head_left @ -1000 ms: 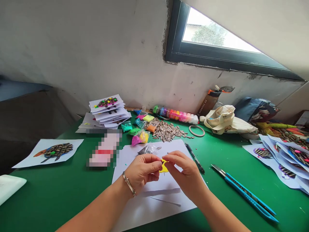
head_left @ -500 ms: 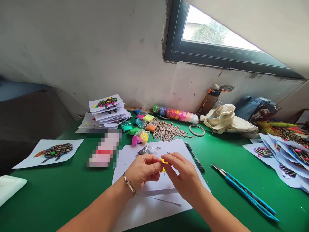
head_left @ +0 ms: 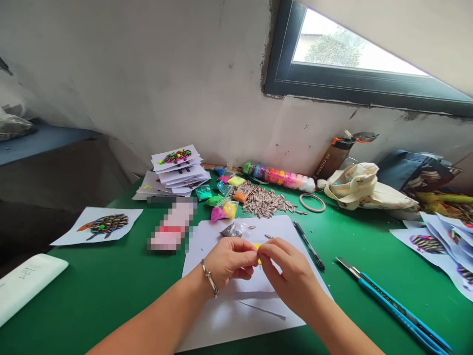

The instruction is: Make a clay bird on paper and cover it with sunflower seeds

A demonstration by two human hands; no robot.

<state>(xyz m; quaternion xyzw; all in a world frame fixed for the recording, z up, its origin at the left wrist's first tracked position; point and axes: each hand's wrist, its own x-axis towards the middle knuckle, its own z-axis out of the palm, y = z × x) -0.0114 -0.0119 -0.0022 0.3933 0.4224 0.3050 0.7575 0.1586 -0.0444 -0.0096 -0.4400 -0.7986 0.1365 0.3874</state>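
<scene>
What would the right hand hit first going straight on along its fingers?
Likely the left hand, its thumb and forefinger just ahead. The yellow piece shows close by too; depth there is unclear.

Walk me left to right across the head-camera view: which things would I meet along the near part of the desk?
White object, seed picture, left hand, yellow piece, right hand, black pen, blue cutter knife.

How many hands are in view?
2: the left hand, bracelet on its wrist, and the right hand, close together by a yellow patch over white paper.
</scene>
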